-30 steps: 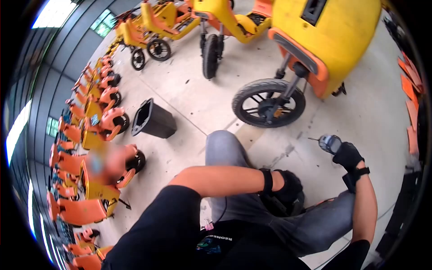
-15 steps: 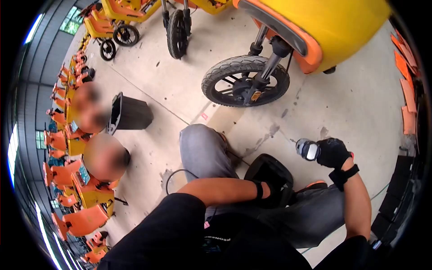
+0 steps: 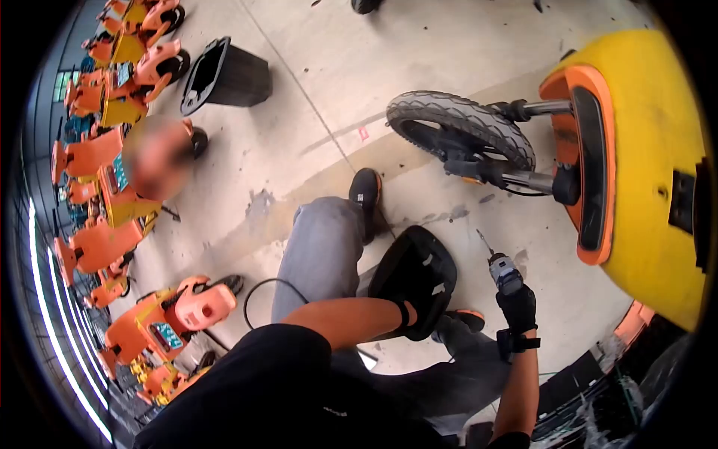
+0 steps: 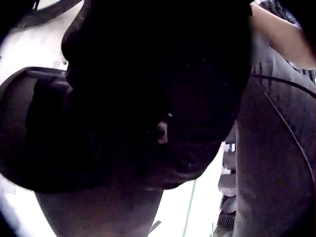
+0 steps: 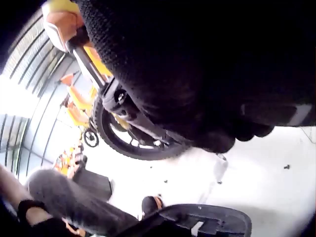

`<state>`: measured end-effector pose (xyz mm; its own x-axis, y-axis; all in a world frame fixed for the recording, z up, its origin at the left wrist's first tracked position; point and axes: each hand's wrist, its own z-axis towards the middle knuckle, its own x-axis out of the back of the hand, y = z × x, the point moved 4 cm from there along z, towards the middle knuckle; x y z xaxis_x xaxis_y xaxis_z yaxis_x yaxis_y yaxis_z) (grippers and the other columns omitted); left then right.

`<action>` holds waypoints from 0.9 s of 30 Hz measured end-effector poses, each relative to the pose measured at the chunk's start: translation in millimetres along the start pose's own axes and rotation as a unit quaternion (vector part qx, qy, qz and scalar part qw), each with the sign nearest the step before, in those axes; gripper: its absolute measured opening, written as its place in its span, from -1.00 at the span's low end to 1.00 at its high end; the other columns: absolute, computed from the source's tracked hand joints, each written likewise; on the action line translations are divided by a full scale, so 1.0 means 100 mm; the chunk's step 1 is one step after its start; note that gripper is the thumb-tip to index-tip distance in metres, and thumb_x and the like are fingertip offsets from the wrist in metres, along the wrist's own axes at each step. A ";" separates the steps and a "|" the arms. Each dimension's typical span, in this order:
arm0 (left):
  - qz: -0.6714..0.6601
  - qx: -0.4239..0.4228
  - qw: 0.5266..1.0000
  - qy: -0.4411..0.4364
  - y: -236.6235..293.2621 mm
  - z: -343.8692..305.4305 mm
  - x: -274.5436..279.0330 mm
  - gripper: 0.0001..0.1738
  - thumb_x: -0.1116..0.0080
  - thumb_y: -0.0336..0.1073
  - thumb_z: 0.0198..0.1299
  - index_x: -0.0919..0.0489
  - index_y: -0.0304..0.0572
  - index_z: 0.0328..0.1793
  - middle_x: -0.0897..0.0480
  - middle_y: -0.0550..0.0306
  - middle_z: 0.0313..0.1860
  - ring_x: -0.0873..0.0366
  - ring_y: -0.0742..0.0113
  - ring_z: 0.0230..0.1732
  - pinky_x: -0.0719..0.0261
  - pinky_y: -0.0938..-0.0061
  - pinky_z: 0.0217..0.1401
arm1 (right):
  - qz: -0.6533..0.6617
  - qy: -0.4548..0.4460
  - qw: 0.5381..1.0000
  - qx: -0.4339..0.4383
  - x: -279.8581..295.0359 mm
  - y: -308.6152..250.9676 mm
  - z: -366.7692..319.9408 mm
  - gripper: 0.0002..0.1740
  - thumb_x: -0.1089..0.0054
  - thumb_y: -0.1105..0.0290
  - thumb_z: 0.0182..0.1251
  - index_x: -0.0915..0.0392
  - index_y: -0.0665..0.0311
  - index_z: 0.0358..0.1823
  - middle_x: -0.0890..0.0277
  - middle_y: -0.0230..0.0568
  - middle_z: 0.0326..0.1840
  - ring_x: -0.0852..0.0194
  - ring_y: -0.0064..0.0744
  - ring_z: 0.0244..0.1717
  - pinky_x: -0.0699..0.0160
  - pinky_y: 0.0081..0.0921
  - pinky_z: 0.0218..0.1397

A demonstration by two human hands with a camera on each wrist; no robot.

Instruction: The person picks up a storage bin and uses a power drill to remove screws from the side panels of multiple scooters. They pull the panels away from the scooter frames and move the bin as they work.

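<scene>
My gloved right hand [image 3: 517, 307] grips a grey and black cordless drill [image 3: 505, 275], with a long thin bit pointing up and away over the floor. The drill body is hidden behind the dark glove in the right wrist view. My left hand [image 4: 173, 74], also in a black glove, holds a black plastic cover [image 3: 407, 262] by its near part, between my legs. The cover's hollow side shows in the head view, and its rim [image 5: 237, 215] appears at the bottom of the right wrist view. The left fingers blend into the dark plastic.
A yellow scooter body [image 3: 651, 157] with its front wheel [image 3: 479, 131] stands ahead on the right. A black bin [image 3: 243, 78] is on the floor at left, near a row of orange scooters [image 3: 97, 153]. A dark cable [image 3: 250, 292] loops beside my left leg.
The head view has turned, so the yellow scooter now stands farther right. The drill has swung from pointing left to pointing away from me. The black cover shows more of its hollow side.
</scene>
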<state>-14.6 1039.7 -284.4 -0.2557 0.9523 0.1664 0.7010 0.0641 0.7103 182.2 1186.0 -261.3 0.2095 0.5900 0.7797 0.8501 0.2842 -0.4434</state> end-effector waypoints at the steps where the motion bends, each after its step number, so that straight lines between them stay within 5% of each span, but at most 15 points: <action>1: -0.007 0.019 1.000 0.020 0.02 -0.06 -0.01 -0.40 0.09 0.21 0.14 -0.64 -0.10 -0.01 -0.60 -0.01 0.03 -0.55 0.06 0.02 -0.41 0.15 0.07 | -0.022 -0.020 1.000 0.003 0.06 -0.07 -0.03 -0.77 -0.22 0.33 0.01 -0.57 0.22 -0.26 -0.59 -0.11 -0.40 -0.58 -0.02 -0.32 -0.57 -0.24 -0.24; 5: -0.044 0.066 0.991 0.112 0.27 -0.29 0.17 -0.39 0.08 0.23 0.13 -0.64 -0.09 -0.01 -0.61 0.00 0.01 -0.55 0.06 0.00 -0.42 0.13 0.05 | -0.077 -0.018 0.989 0.128 0.29 -0.35 -0.17 -0.78 -0.19 0.38 0.09 -0.55 0.22 -0.20 -0.58 -0.16 -0.37 -0.58 -0.14 -0.32 -0.57 -0.34 -0.23; 8: -0.068 0.094 0.982 0.152 0.46 -0.51 0.30 -0.39 0.08 0.23 0.12 -0.64 -0.08 -0.01 -0.61 0.00 0.01 -0.56 0.06 -0.01 -0.43 0.12 0.04 | 0.240 -0.028 0.970 -0.034 0.62 -0.83 -0.22 -0.77 -0.20 0.42 0.14 -0.54 0.27 -0.15 -0.55 -0.32 -0.45 -0.51 -0.51 -0.43 -0.50 -0.55 -0.36; 9: -0.074 0.105 0.979 0.158 0.49 -0.60 0.31 -0.39 0.08 0.24 0.12 -0.64 -0.08 -0.01 -0.61 0.00 0.00 -0.56 0.06 -0.01 -0.43 0.12 0.03 | 0.228 -0.056 0.971 -0.047 0.75 -1.01 -0.21 -0.80 -0.19 0.42 0.15 -0.54 0.28 -0.18 -0.54 -0.39 -0.47 -0.47 -0.59 -0.45 -0.47 -0.57 -0.40; 11: -0.080 0.129 0.974 0.167 0.51 -0.79 0.28 -0.39 0.07 0.24 0.11 -0.64 -0.08 -0.01 -0.62 0.00 0.00 -0.56 0.06 -0.02 -0.43 0.11 0.03 | 0.235 -0.073 0.966 -0.082 0.84 -1.15 -0.21 -0.82 -0.16 0.42 0.15 -0.55 0.27 -0.21 -0.54 -0.33 -0.49 -0.49 -0.52 -0.48 -0.47 -0.53 -0.42; 12: -0.077 0.137 0.973 0.171 0.54 -0.86 0.27 -0.38 0.07 0.24 0.11 -0.64 -0.07 -0.01 -0.62 0.00 0.00 -0.56 0.05 -0.02 -0.43 0.11 0.02 | 0.192 -0.045 0.980 0.008 0.93 -1.27 -0.17 -0.84 -0.15 0.41 0.13 -0.56 0.25 -0.25 -0.55 -0.27 -0.50 -0.52 -0.43 -0.48 -0.48 -0.48 -0.41; 13: -0.074 0.146 0.970 0.179 0.56 -0.91 0.31 -0.38 0.07 0.25 0.11 -0.64 -0.07 -0.01 -0.62 0.00 -0.01 -0.56 0.05 -0.02 -0.43 0.11 0.02 | 0.243 -0.053 0.968 -0.042 0.97 -1.32 -0.15 -0.85 -0.19 0.39 0.08 -0.56 0.24 -0.30 -0.57 -0.21 -0.48 -0.56 -0.29 -0.46 -0.50 -0.41 -0.39; 15: -0.064 0.153 0.964 0.208 0.61 -1.00 0.50 -0.38 0.07 0.25 0.10 -0.64 -0.07 -0.01 -0.62 0.01 -0.01 -0.57 0.05 -0.03 -0.44 0.10 0.01 | 0.114 0.011 0.990 0.080 1.16 -1.54 -0.02 -0.84 -0.24 0.39 0.05 -0.55 0.24 -0.32 -0.59 -0.20 -0.46 -0.58 -0.21 -0.43 -0.51 -0.38 -0.38; 16: -0.060 0.156 0.961 0.222 0.62 -1.04 0.58 -0.38 0.07 0.26 0.10 -0.64 -0.07 -0.01 -0.62 0.01 -0.01 -0.57 0.05 -0.03 -0.44 0.10 0.00 | 0.156 0.016 0.985 0.069 1.23 -1.63 0.02 -0.81 -0.27 0.38 0.04 -0.55 0.25 -0.30 -0.59 -0.17 -0.44 -0.59 -0.16 -0.41 -0.53 -0.37 -0.35; 21: -0.058 0.176 0.951 0.247 0.45 -1.45 0.91 -0.37 0.06 0.27 0.08 -0.64 -0.05 -0.02 -0.63 0.01 -0.03 -0.58 0.05 -0.05 -0.45 0.08 -0.02 | 0.255 -0.023 0.963 0.085 1.21 -1.90 0.30 -0.75 -0.34 0.25 0.02 -0.52 0.24 -0.37 -0.52 -0.11 -0.50 -0.52 -0.17 -0.44 -0.53 -0.27 -0.33; 23: -0.054 0.184 0.952 0.238 0.26 -1.73 0.96 -0.37 0.06 0.27 0.08 -0.64 -0.05 -0.02 -0.63 0.01 -0.03 -0.58 0.05 -0.06 -0.45 0.07 -0.03 | 0.124 -0.016 0.984 0.124 1.11 -2.06 0.45 -0.71 -0.33 0.19 0.05 -0.52 0.25 -0.37 -0.52 -0.10 -0.48 -0.52 -0.14 -0.40 -0.51 -0.21 -0.28; 24: -0.055 0.189 0.954 0.227 0.13 -1.88 1.01 -0.37 0.06 0.28 0.07 -0.64 -0.05 -0.02 -0.63 0.02 -0.04 -0.58 0.05 -0.06 -0.46 0.07 -0.03 | 0.129 -0.038 0.991 0.020 1.28 -2.36 0.53 -0.66 -0.33 0.17 0.05 -0.52 0.29 -0.32 -0.52 -0.05 -0.44 -0.52 -0.08 -0.37 -0.50 -0.20 -0.25; 25: -0.056 0.193 0.956 0.214 0.00 -2.02 1.07 -0.37 0.05 0.28 0.07 -0.64 -0.05 -0.02 -0.63 0.02 -0.04 -0.58 0.05 -0.06 -0.46 0.07 -0.04 | 0.062 -0.013 0.994 0.087 1.28 -2.54 0.62 -0.61 -0.34 0.18 0.05 -0.51 0.33 -0.26 -0.53 -0.03 -0.38 -0.53 -0.04 -0.35 -0.50 -0.23 -0.26; 27: -0.051 0.197 0.957 0.207 -0.25 -2.30 1.26 -0.36 0.05 0.29 0.06 -0.64 -0.04 -0.02 -0.64 0.02 -0.04 -0.59 0.05 -0.07 -0.46 0.06 -0.05 | 0.144 0.010 0.989 0.038 1.41 -3.01 0.83 -0.69 -0.22 0.13 0.16 -0.53 0.27 -0.43 -0.52 -0.09 -0.50 -0.52 -0.05 -0.43 -0.45 -0.23 -0.37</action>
<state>-217.3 1089.6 -124.2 -0.5216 0.7399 0.4249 0.8337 0.3360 0.4382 -84.5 1246.6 -54.7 0.4470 0.6398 0.6251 0.7161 0.1629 -0.6787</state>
